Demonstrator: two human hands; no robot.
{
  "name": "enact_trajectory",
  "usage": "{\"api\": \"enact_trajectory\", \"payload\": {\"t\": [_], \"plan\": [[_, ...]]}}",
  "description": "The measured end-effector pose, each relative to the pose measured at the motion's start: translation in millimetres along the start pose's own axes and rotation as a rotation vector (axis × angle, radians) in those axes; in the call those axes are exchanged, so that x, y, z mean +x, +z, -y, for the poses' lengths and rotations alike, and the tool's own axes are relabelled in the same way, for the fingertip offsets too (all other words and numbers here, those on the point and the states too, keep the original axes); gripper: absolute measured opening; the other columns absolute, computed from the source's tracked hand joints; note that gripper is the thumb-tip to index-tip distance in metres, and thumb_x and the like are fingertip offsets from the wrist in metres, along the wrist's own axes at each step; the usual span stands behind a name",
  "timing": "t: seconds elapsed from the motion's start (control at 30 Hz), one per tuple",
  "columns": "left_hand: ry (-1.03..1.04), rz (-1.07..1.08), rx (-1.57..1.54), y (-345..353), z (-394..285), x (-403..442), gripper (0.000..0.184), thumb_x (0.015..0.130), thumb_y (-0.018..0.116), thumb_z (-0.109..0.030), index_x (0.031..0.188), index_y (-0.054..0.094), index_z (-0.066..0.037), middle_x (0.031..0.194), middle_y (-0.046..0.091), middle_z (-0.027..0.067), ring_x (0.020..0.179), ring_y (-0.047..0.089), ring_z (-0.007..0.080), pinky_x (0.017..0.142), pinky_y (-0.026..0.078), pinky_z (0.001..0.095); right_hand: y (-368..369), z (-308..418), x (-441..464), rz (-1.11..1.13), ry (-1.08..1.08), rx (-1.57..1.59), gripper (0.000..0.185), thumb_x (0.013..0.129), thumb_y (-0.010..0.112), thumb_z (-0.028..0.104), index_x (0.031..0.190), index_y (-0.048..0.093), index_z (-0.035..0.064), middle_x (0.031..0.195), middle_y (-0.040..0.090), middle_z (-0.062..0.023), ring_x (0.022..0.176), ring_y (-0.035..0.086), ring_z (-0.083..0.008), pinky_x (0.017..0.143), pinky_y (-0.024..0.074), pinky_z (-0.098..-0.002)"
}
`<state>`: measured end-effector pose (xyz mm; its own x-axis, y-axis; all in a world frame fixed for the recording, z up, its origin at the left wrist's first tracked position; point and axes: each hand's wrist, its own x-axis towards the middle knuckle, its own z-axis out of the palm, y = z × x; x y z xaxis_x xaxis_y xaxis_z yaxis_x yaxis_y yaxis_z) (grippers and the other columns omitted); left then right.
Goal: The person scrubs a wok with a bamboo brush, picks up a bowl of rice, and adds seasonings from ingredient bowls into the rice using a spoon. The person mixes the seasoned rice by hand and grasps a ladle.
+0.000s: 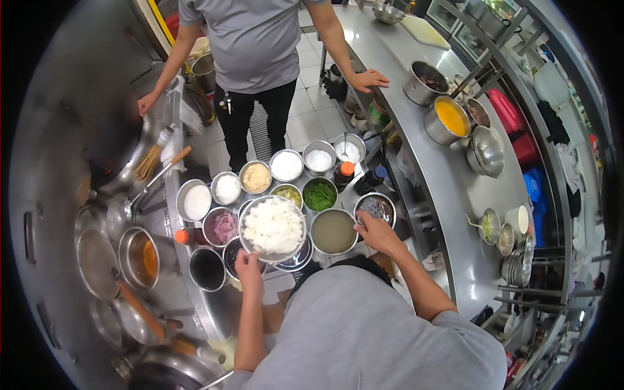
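Note:
My left hand (248, 268) grips the near rim of a metal bowl (244, 246) heaped with white rice (273, 224), thumb on the edge. The bowl sits over other containers and partly hides them. My right hand (379, 235) is over the near left part of a round metal container (392, 207) with greyish, shiny contents. Its thumb and index finger are apart; the other fingers are partly hidden. Between my hands stands a pot of cloudy greenish liquid (334, 232). Chopped green herbs (319, 195) and diced pink onion (221, 227) fill nearby containers.
Containers of white powder (286, 165), yellowish paste (255, 177) and dark liquid (207, 269) surround the bowl, with capped bottles (344, 173) beside them. Pans and a wooden-handled skimmer (120, 216) lie left. Across stands another person (250, 49), one hand on the right steel counter (416, 159).

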<state>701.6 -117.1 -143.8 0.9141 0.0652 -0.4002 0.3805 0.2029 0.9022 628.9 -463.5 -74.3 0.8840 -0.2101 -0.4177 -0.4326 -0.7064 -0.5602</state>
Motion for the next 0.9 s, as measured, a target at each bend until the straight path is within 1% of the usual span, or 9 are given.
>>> {"api": "enact_trajectory", "payload": {"t": [0.17,0.3,0.37,0.47,0.63,0.7,0.73,0.87,0.9], "plan": [[-0.007,0.13,-0.007,70,-8,-41,0.014,0.09,0.056,-0.005,0.079,0.048,-0.006,0.088,0.059,0.0034,0.075,0.057,0.0096,0.066,0.05,0.0238,-29,-39,-7,-0.172,-0.015,0.127,0.034,0.098,0.049,0.025,0.122,0.05,0.0001,0.105,0.062,-0.028,0.101,0.06,-0.0435,0.086,0.0457,-0.0499],[-0.102,0.334,0.14,142,2,-62,0.009,0.089,0.057,-0.007,0.082,0.051,-0.004,0.089,0.059,0.0039,0.076,0.058,0.01,0.066,0.051,0.0251,-54,-99,-41,-0.551,-0.204,0.305,0.027,0.099,0.045,0.02,0.103,0.06,-0.0016,0.101,0.062,-0.0245,0.098,0.058,-0.0426,0.086,0.0459,-0.0471],[-0.107,0.45,0.116,179,22,-72,0.009,0.089,0.058,-0.008,0.084,0.051,-0.005,0.089,0.059,0.006,0.08,0.058,0.0127,0.07,0.053,0.0293,-71,-128,-67,-0.661,-0.166,0.282,0.027,0.099,0.044,0.019,0.099,0.062,-0.0009,0.092,0.063,-0.0213,0.087,0.059,-0.0411,0.079,0.047,-0.0449],[-0.221,0.548,0.101,240,45,-104,0.009,0.089,0.057,-0.009,0.084,0.049,-0.007,0.09,0.059,0.0067,0.082,0.059,0.0151,0.073,0.054,0.0332,-96,-179,-117,-0.678,0.096,0.466,0.027,0.099,0.047,0.022,0.099,0.064,0.0012,0.074,0.06,-0.015,0.068,0.059,-0.0309,0.065,0.0455,-0.039],[-0.346,0.644,0.088,303,90,-144,0.01,0.089,0.055,-0.01,0.083,0.048,-0.009,0.095,0.061,0.0068,0.088,0.061,0.0178,0.077,0.054,0.0374,-125,-250,-186,-0.916,0.092,0.49,0.026,0.099,0.05,0.021,0.099,0.067,0.0018,0.082,0.061,-0.0145,0.072,0.058,-0.0265,0.067,0.045,-0.0368],[-0.33,0.661,0.123,317,99,-155,0.007,0.089,0.055,-0.01,0.085,0.05,-0.008,0.096,0.061,0.0069,0.088,0.061,0.0172,0.076,0.054,0.0359,-141,-263,-209,-1.124,0.079,0.17,0.022,0.098,0.052,0.018,0.1,0.067,0.0023,0.089,0.061,-0.0142,0.08,0.058,-0.0261,0.073,0.045,-0.0351],[-0.307,0.675,0.147,325,103,-159,0.005,0.089,0.056,-0.011,0.087,0.052,-0.008,0.097,0.062,0.007,0.089,0.061,0.0165,0.076,0.053,0.0345,-149,-261,-220,-1.154,0.158,0.192,0.02,0.097,0.054,0.016,0.099,0.068,0.0022,0.091,0.061,-0.0133,0.084,0.057,-0.0267,0.078,0.0443,-0.0342],[-0.266,0.611,0.305,341,109,-173,0.009,0.09,0.059,-0.013,0.095,0.059,-0.006,0.093,0.062,0.0064,0.083,0.061,0.0137,0.075,0.053,0.0301,-156,-299,-224,-1.316,0.212,0.628,0.025,0.102,0.047,0.021,0.101,0.065,0.0038,0.092,0.062,-0.007,0.075,0.056,-0.0159,0.069,0.0488,-0.0287],[-0.244,0.6,0.331,337,116,-167,0.004,0.087,0.058,-0.009,0.089,0.055,-0.007,0.094,0.061,0.0052,0.084,0.063,0.0152,0.071,0.056,0.0314,-154,-314,-218,-1.312,0.115,0.797,0.025,0.102,0.046,0.022,0.104,0.063,0.0036,0.093,0.062,-0.0074,0.076,0.056,-0.0139,0.067,0.0504,-0.0282]]}}
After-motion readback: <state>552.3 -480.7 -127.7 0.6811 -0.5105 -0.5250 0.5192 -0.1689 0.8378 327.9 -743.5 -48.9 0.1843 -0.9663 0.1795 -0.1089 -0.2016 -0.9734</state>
